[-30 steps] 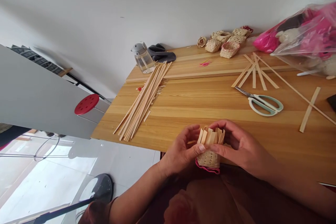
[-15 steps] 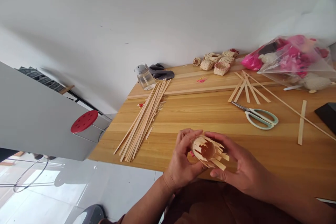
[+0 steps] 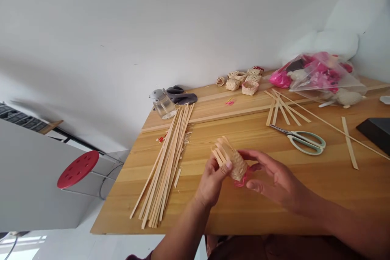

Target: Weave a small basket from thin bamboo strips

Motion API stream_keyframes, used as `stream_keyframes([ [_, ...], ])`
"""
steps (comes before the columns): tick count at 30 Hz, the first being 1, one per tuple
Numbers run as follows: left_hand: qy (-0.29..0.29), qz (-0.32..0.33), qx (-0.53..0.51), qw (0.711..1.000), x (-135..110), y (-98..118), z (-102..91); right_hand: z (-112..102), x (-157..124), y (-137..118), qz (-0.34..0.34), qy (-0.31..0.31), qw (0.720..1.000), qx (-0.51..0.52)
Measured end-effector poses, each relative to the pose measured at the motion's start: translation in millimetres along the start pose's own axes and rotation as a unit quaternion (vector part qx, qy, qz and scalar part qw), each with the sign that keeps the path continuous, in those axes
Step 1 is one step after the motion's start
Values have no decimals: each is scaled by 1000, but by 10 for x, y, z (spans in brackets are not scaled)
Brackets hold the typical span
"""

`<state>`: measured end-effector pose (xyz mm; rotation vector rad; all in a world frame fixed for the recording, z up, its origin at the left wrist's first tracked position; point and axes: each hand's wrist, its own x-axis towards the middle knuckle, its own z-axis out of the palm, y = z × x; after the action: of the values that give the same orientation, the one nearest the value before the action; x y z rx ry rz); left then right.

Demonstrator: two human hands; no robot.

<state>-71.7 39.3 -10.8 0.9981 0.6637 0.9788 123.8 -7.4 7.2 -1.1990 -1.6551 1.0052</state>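
Note:
A small woven basket [image 3: 238, 165] of pale wood strips is tilted on its side in front of me, its loose strip ends pointing up and left. My left hand [image 3: 211, 183] grips it, thumb on the near side. Some pink strands [image 3: 240, 183] dangle at the basket's lower right end. Close to that end is my right hand [image 3: 278, 179], thumb and fingers apart; whether a fingertip touches the weave I cannot tell. Beyond the right hand lie scissors [image 3: 304, 141] with pale handles.
Long wood strips [image 3: 167, 166] lie in a pile at left, near a clear jug [image 3: 164, 105] and dark cloth [image 3: 184, 96]. Several small woven baskets [image 3: 250, 87] stand at the back. Short strips [image 3: 284, 107], a plastic bag [image 3: 326, 75] and a black block [image 3: 376, 132] are right.
The basket has turned from its opening facing me to lying sideways, opening up and left. My right hand has come away from its rim to its base. The camera view has shifted.

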Motion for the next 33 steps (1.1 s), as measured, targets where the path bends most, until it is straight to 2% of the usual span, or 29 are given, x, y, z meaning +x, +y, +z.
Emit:
stream_keyframes([
  [2, -15, -39, -102, 994, 178, 16, -35, -19, 92, 90, 16, 39, 999, -28],
  [5, 2, -94, -210, 973, 358, -38, -68, -58, 126, 333, 46, 120, 990, -54],
  [8, -2, -130, -249, 960, 408, -152, -112, -81, 43, 551, 109, 148, 983, -5],
  [10, -18, -149, -249, 957, 394, -227, -142, -69, -27, 607, 130, 167, 977, 28],
  [12, -19, -141, -234, 962, 370, -283, -159, -29, -68, 579, 141, 182, 972, 54],
  [14, -10, -105, -213, 971, 352, -315, -162, 41, -63, 490, 147, 188, 967, 86],
  [18, -35, -40, -182, 982, 344, -340, -148, 243, 46, 300, 154, 166, 960, 165],
  [22, -45, -7, -153, 987, 347, -346, -144, 366, 132, 262, 191, 182, 940, 215],
  [26, -12, -33, -178, 983, 358, -327, -150, 289, 91, 264, 205, 180, 933, 236],
  [33, 69, -63, -225, 970, 415, -290, -102, -82, -209, 186, 189, 140, 941, 243],
])
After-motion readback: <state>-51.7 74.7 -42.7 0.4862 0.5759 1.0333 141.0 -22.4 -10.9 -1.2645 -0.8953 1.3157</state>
